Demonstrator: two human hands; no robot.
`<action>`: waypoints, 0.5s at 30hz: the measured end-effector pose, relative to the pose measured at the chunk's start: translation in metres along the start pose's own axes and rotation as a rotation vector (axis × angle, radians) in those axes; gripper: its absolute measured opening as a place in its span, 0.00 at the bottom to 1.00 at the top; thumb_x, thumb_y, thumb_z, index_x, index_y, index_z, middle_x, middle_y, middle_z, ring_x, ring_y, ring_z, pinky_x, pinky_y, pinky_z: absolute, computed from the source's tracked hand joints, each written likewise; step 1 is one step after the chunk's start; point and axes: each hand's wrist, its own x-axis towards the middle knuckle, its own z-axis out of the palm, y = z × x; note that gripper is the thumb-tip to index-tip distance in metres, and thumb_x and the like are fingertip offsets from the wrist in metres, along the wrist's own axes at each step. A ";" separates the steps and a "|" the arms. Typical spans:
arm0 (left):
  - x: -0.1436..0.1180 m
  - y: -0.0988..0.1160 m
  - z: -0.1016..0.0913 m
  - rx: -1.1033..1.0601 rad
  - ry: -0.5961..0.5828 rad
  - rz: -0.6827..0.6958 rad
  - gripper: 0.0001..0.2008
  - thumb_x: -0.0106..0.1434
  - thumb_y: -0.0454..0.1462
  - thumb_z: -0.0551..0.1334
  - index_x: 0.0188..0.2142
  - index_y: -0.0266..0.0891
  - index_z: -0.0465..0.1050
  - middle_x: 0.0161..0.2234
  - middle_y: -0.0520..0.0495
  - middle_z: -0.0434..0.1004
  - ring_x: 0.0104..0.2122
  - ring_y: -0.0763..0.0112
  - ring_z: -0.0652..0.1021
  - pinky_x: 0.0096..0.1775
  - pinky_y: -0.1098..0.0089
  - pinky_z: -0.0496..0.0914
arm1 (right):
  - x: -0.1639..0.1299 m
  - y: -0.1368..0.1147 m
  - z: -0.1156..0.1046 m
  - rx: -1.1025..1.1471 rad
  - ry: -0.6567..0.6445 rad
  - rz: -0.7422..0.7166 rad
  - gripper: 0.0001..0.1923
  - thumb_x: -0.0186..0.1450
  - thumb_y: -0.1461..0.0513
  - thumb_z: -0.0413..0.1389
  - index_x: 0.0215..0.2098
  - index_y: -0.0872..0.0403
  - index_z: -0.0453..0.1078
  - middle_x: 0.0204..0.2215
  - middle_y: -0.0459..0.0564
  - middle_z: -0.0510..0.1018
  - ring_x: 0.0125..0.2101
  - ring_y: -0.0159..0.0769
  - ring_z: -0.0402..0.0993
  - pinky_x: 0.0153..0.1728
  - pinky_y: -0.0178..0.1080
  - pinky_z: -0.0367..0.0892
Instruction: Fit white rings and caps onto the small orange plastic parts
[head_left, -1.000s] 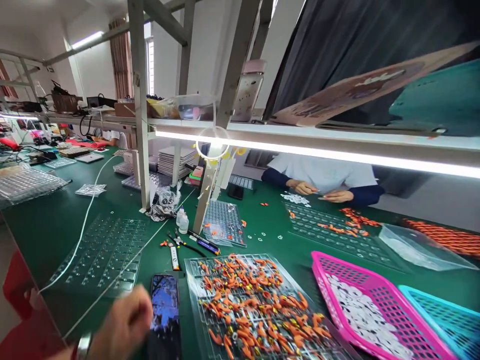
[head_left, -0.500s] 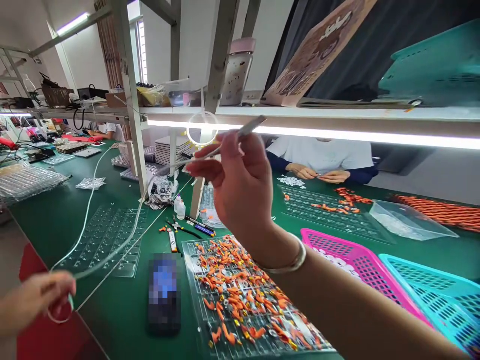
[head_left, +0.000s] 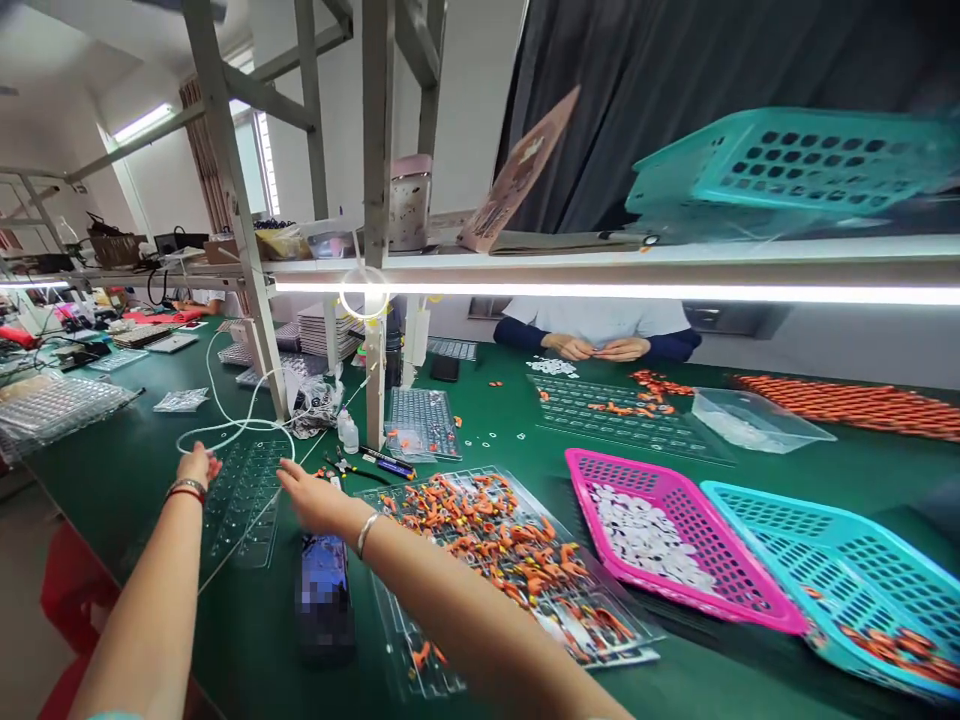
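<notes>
White cable [head_left: 252,423] is being flanked by left hand [head_left: 198,466] and right hand [head_left: 309,496], loop lying crosswise just beyond; pinching cannot be made out.

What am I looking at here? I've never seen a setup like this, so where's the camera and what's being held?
There's no machine: these are a person's bare hands, left and right. Every picture comes from one camera worn on that person's head, looking forward and down. Both hands are at a looped white cable; exactly how the fingers grip it is too small to tell. On the green table lie a phone, orange parts heaped on a clear tray, a pink basket of white pieces, and a turquoise basket. Across the table sits another person.
</notes>
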 end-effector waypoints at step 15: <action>-0.021 -0.061 0.034 0.413 -0.166 0.091 0.14 0.67 0.46 0.60 0.34 0.38 0.76 0.32 0.48 0.79 0.32 0.63 0.79 0.38 0.62 0.74 | -0.030 0.013 -0.017 0.070 -0.055 0.203 0.15 0.70 0.59 0.56 0.53 0.56 0.68 0.50 0.53 0.74 0.45 0.42 0.75 0.44 0.49 0.74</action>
